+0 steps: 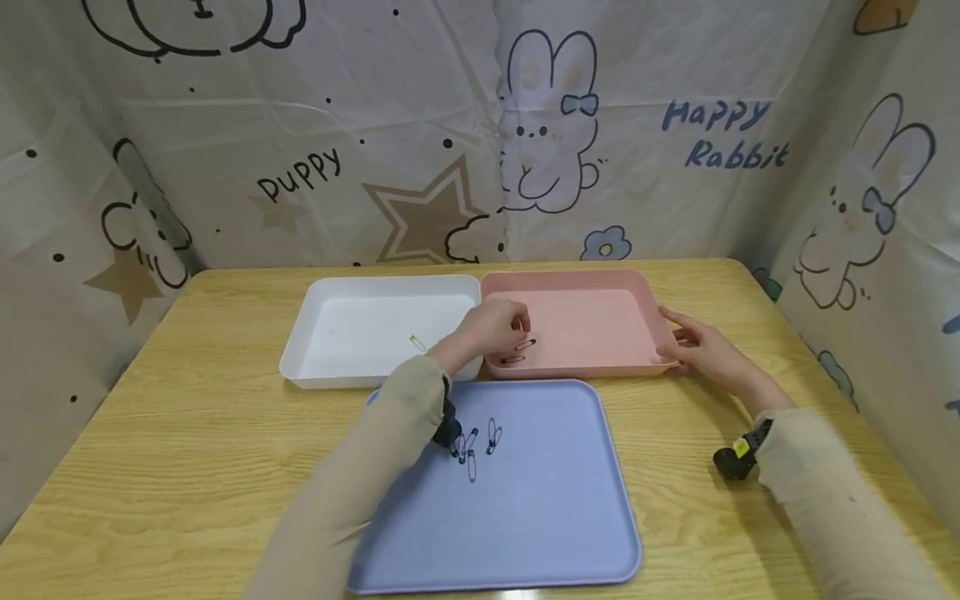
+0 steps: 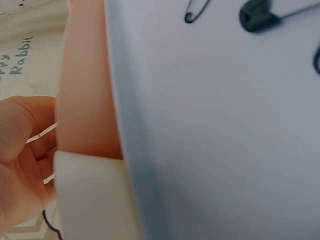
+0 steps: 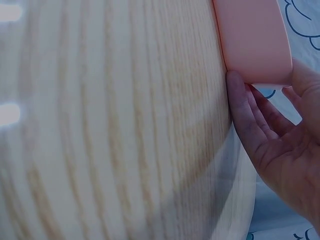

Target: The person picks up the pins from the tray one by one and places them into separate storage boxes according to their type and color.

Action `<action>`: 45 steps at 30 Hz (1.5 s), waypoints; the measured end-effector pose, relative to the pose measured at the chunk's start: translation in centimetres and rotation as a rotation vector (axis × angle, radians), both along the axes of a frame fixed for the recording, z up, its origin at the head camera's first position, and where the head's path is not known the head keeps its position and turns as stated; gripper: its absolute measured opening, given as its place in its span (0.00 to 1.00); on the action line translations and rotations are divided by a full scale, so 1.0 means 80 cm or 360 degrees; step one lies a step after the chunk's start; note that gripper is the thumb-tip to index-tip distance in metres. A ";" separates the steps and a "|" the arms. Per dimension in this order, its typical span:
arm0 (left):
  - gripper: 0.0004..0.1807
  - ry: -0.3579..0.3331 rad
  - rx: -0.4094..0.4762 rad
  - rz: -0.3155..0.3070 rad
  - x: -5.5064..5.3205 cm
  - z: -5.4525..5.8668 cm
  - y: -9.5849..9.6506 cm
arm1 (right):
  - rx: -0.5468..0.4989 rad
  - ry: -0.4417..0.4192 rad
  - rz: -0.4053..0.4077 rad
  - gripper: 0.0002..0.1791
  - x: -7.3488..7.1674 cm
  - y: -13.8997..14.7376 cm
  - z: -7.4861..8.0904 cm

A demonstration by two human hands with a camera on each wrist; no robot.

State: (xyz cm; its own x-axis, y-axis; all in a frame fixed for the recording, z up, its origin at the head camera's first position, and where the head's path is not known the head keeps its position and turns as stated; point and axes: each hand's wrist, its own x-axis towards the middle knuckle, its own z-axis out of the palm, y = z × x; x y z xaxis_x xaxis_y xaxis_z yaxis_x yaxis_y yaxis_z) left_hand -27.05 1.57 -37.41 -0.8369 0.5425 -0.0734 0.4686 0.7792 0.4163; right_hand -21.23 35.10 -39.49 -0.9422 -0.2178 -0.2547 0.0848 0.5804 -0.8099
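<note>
My left hand (image 1: pixel 495 325) is over the left end of a pink tray (image 1: pixel 581 371), fingers bent downward. Just beneath its fingertips are a dark-headed safety pin (image 1: pixel 526 344) and another safety pin (image 1: pixel 513 359); I cannot tell whether the fingers pinch one. In the left wrist view this hand (image 2: pixel 25 155) shows behind the tray walls, its fingertips hidden. My right hand (image 1: pixel 701 354) grips the pink tray's right end, thumb at the rim. The right wrist view shows its fingers (image 3: pixel 242 107) against the tray's outer wall (image 3: pixel 255 45).
A white tray (image 1: pixel 300 358) stands left of the pink one, with a yellow-headed safety pin (image 1: pixel 417 342) inside. In front lies a blue tray (image 1: pixel 555 517) bearing several dark-headed safety pins (image 1: pixel 472 465). All stand on a wooden table (image 1: pixel 187 450) before a printed cloth (image 1: pixel 420 108).
</note>
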 end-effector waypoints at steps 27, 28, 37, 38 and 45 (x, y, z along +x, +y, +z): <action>0.06 0.0106 0.0045 -0.0469 0.068 0.028 -0.039 | -0.0063 0.0000 -0.0004 0.42 0.000 0.001 -0.003; 0.06 0.0097 0.0043 -0.0478 0.070 0.028 -0.041 | -0.0063 -0.0003 -0.0005 0.42 -0.001 0.001 -0.003; 0.06 0.0001 -0.0034 -0.0602 0.087 0.028 -0.051 | -0.0035 -0.0017 -0.0020 0.42 0.001 -0.001 -0.001; 0.06 -0.0004 -0.0048 -0.0620 0.089 0.028 -0.052 | -0.0028 -0.0021 -0.0025 0.42 0.001 -0.001 0.000; 0.03 -0.0063 -0.0178 -0.0710 0.098 0.021 -0.053 | 0.0033 -0.0011 -0.0039 0.42 -0.001 -0.001 -0.002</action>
State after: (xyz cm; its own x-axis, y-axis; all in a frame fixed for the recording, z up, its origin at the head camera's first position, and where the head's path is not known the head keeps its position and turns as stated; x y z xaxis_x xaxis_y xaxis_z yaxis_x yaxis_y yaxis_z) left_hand -19.23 -2.67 -35.72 -0.5187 0.8359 -0.1792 0.7538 0.5461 0.3655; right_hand -21.33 35.05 -39.62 -0.9453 -0.1893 -0.2658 0.1050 0.5950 -0.7969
